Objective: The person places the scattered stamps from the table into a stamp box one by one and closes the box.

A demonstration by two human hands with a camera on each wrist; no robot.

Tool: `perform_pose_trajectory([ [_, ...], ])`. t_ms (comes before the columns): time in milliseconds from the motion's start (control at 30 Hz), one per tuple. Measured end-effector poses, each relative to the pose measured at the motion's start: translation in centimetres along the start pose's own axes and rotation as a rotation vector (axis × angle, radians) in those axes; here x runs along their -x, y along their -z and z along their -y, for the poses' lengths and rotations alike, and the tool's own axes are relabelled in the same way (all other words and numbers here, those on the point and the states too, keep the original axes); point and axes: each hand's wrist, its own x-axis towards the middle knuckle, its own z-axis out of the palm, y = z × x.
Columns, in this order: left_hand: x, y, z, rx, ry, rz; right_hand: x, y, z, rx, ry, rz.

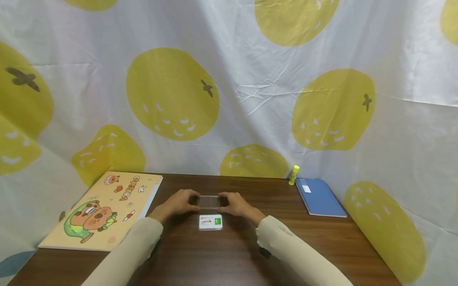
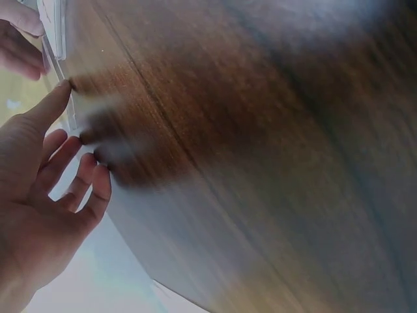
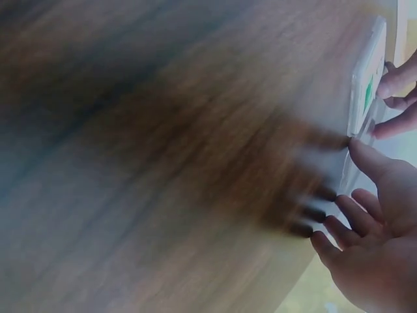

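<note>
A clear rectangular plastic lid (image 1: 209,202) lies low over the dark wooden table, between the two hands. My left hand (image 1: 180,201) holds its left end, thumb at the near corner and forefinger at the far one. At the opposite end my right hand (image 1: 234,203) holds it the same way. Just in front, toward me, sits a flat clear case (image 1: 210,222) with a white card inside, marked with a green square and a small picture. In the right wrist view the case (image 3: 366,78) stands beside the thumb, and the other fingertips rest at the tabletop.
A large capybara-printed pad (image 1: 107,210) lies on the left of the table (image 1: 222,258). At the back right are a yellow-green glue stick (image 1: 294,174), upright, and a blue spiral notebook (image 1: 322,197). A fruit-printed curtain (image 1: 229,99) encloses the back and sides.
</note>
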Motion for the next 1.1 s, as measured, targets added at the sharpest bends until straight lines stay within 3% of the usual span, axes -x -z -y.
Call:
perform_pose_trajectory([
  [267, -0.4, -0.2, 0.0, -0.004, -0.002, -0.006, -0.5, -0.2, 0.5, -0.024, -0.041, 0.049],
  [533, -0.2, -0.1, -0.1, 0.017, -0.005, -0.022, -0.5, -0.2, 0.4, 0.012, -0.008, 0.039],
  [1100, 0.9, 2.0, -2.1, -0.087, -0.148, -0.052, 1.5, 2.6, 1.7, 0.008, 0.105, -0.006],
])
